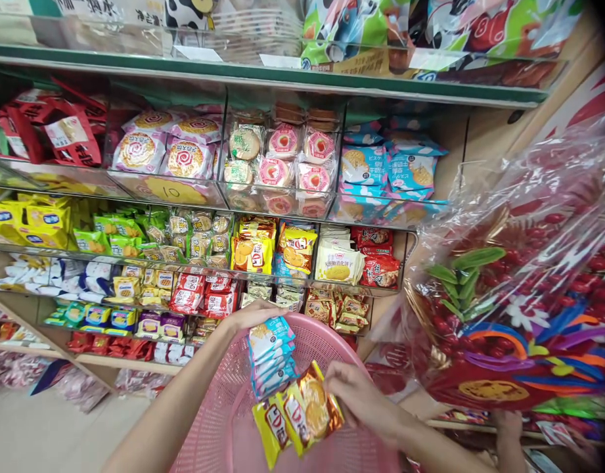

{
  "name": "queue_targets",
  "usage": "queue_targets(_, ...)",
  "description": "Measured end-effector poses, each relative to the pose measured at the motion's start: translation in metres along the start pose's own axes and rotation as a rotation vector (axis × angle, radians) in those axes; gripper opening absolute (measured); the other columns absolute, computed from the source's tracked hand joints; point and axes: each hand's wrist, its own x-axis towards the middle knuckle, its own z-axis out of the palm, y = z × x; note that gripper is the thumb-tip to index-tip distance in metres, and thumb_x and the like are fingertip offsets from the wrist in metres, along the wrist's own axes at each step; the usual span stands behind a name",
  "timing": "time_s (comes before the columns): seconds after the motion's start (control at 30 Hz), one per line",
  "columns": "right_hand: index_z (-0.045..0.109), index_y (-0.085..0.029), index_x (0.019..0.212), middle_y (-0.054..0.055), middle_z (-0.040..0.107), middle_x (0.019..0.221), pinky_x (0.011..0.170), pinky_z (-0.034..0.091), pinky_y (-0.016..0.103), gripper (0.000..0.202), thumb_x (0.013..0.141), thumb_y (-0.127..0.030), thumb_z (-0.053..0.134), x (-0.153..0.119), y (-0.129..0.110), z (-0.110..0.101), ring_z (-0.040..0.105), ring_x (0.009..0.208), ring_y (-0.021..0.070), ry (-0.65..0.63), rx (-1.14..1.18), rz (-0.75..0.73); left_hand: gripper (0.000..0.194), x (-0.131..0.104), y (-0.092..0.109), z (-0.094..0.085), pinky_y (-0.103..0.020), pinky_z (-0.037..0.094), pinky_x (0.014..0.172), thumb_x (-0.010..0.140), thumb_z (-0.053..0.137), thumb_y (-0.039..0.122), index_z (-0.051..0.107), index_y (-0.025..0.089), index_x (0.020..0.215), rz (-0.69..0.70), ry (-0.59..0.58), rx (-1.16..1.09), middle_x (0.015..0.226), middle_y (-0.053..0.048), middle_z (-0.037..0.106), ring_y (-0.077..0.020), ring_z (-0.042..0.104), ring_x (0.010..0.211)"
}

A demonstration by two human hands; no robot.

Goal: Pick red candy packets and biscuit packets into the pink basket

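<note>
A pink plastic basket [218, 394] with perforated walls stands in front of me, below the shelves. My left hand [253, 316] is at its far rim, fingers curled against the top of a fanned stack of blue biscuit packets [271, 358]; its thumb is hidden. Over the basket's right part, my right hand [354, 397] pinches the right edge of several yellow and orange biscuit packets [299, 414]. These overlap in a row, with their left end just below the blue stack. Similar yellow packets [253, 253] sit in a shelf bin, and matching blue packets [364, 164] one tier higher.
Shelves with clear-fronted bins [174, 190] of wrapped snacks fill the background. At right, a cellophane-wrapped bouquet [504, 315] with red berries stands close to my right arm. Another person's hand [509, 424] shows beneath it. Pale floor [36, 427] lies at lower left.
</note>
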Motion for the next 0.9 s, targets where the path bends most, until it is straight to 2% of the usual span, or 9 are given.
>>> queue_targets(0.1, 0.041, -0.020, 0.067, -0.011, 0.041, 0.039, 0.032, 0.018, 0.017, 0.003, 0.070, -0.021, 0.043, 0.002, 0.016, 0.012, 0.032, 0.030, 0.0046, -0.063, 0.042, 0.121, 0.054, 0.001, 0.001, 0.003, -0.023, 0.035, 0.054, 0.067, 0.057, 0.061, 0.068, 0.012, 0.088, -0.011, -0.013, -0.049, 0.067, -0.003, 0.062, -0.0118, 0.048, 0.055)
queue_targets(0.2, 0.043, -0.020, 0.069, -0.010, 0.043, 0.040, 0.033, 0.015, 0.017, 0.002, 0.070, -0.019, 0.041, 0.006, 0.023, 0.020, 0.033, 0.030, 0.0045, -0.093, 0.051, 0.221, 0.052, 0.001, 0.003, 0.004, -0.023, 0.036, 0.055, 0.067, 0.057, 0.061, 0.068, 0.013, 0.084, -0.008, -0.008, -0.044, 0.064, -0.002, 0.061, -0.0121, 0.048, 0.055)
queue_targets(0.43, 0.043, -0.021, 0.071, -0.009, 0.044, 0.040, 0.034, 0.016, 0.018, 0.004, 0.068, -0.019, 0.042, 0.025, 0.037, 0.033, 0.037, 0.030, 0.0059, -0.139, 0.082, 0.305, 0.051, 0.000, -0.005, 0.001, -0.023, 0.032, 0.051, 0.064, 0.057, 0.064, 0.065, 0.013, 0.066, 0.013, 0.045, 0.020, 0.057, -0.001, 0.055, -0.0117, 0.044, 0.053)
queue_targets(0.57, 0.041, -0.021, 0.070, -0.008, 0.046, 0.041, 0.037, 0.021, 0.017, 0.009, 0.063, -0.016, 0.043, 0.037, 0.050, 0.038, 0.041, 0.032, 0.0066, -0.170, 0.183, 0.382, 0.054, -0.002, -0.006, 0.001, -0.023, 0.032, 0.052, 0.066, 0.053, 0.065, 0.065, 0.013, 0.068, 0.023, 0.019, 0.017, 0.056, -0.001, 0.053, -0.0114, 0.043, 0.052)
queue_targets(0.7, 0.041, -0.019, 0.061, -0.008, 0.048, 0.046, 0.042, 0.030, 0.017, 0.008, 0.057, -0.014, 0.046, 0.051, 0.072, 0.040, 0.044, 0.038, 0.0052, -0.160, 0.246, 0.330, 0.054, -0.003, 0.000, 0.002, -0.023, 0.031, 0.052, 0.065, 0.055, 0.065, 0.064, 0.012, 0.067, 0.006, 0.017, 0.005, 0.056, -0.001, 0.052, -0.0107, 0.042, 0.052)
queue_targets(0.8, 0.044, -0.017, 0.053, -0.008, 0.045, 0.043, 0.040, 0.025, 0.016, 0.010, 0.055, -0.012, 0.052, 0.060, 0.085, 0.038, 0.038, 0.039, 0.0035, -0.105, 0.075, 0.268, 0.051, -0.002, 0.002, 0.002, -0.023, 0.030, 0.051, 0.065, 0.055, 0.064, 0.063, 0.013, 0.065, 0.018, 0.018, 0.031, 0.055, 0.000, 0.052, -0.0103, 0.041, 0.052)
queue_targets(0.9, 0.048, -0.016, 0.049, -0.008, 0.044, 0.043, 0.038, 0.020, 0.016, 0.011, 0.056, -0.012, 0.054, 0.062, 0.083, 0.033, 0.034, 0.038, 0.0025, -0.140, -0.094, 0.249, 0.050, 0.000, 0.001, 0.002, -0.024, 0.031, 0.052, 0.065, 0.055, 0.063, 0.064, 0.014, 0.065, 0.012, 0.008, 0.042, 0.056, 0.000, 0.054, -0.0112, 0.042, 0.052)
